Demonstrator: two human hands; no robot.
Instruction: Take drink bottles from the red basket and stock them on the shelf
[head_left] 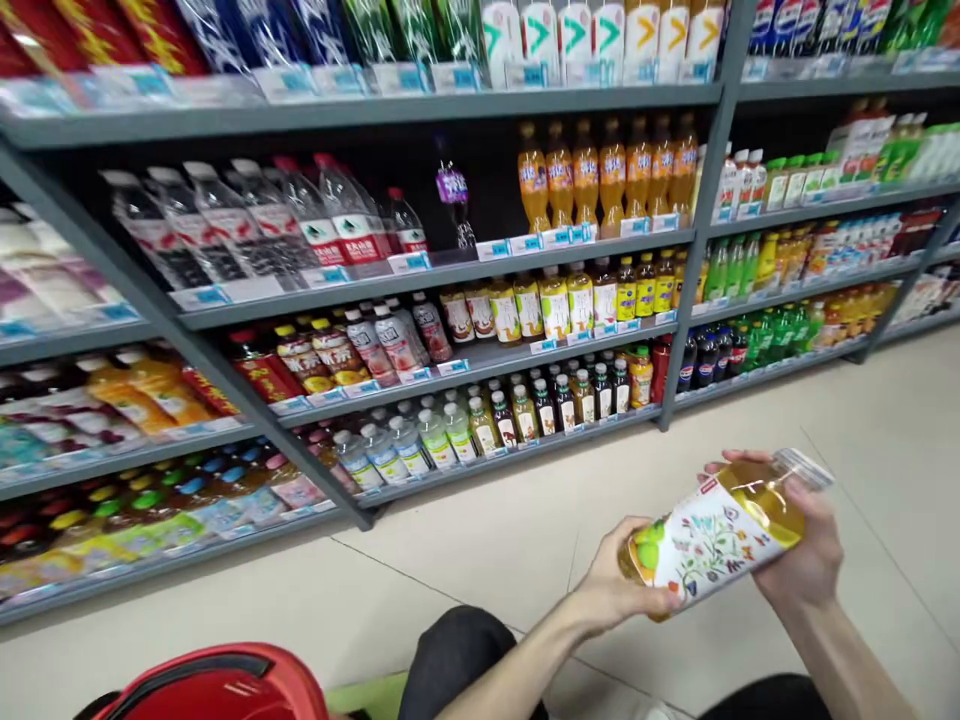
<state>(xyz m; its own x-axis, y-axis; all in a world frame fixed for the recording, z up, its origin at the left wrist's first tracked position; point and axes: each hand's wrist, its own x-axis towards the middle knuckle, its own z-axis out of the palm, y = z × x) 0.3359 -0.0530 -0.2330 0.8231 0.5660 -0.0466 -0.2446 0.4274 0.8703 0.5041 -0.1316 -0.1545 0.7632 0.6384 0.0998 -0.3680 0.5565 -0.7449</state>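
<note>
Both hands hold a bottle of amber drink [720,530] lying nearly sideways, low at the right of the head view. Its label is white with small coloured flowers and a green fruit picture. My left hand [619,585] grips the bottle's bottom end with curled fingers. The upper end near the clear cap is cupped from behind by my right hand [806,555]. Beneath the hands are my knees in dark trousers [457,660] and a pale tiled floor [465,560].
Grey shop shelves [420,280] packed with drink bottles fill the view ahead: water at upper left, orange bottles [600,175] at centre, tea and juice below. A second shelf bay [817,210] runs off to the right. A red basket [217,685] sits at the bottom left.
</note>
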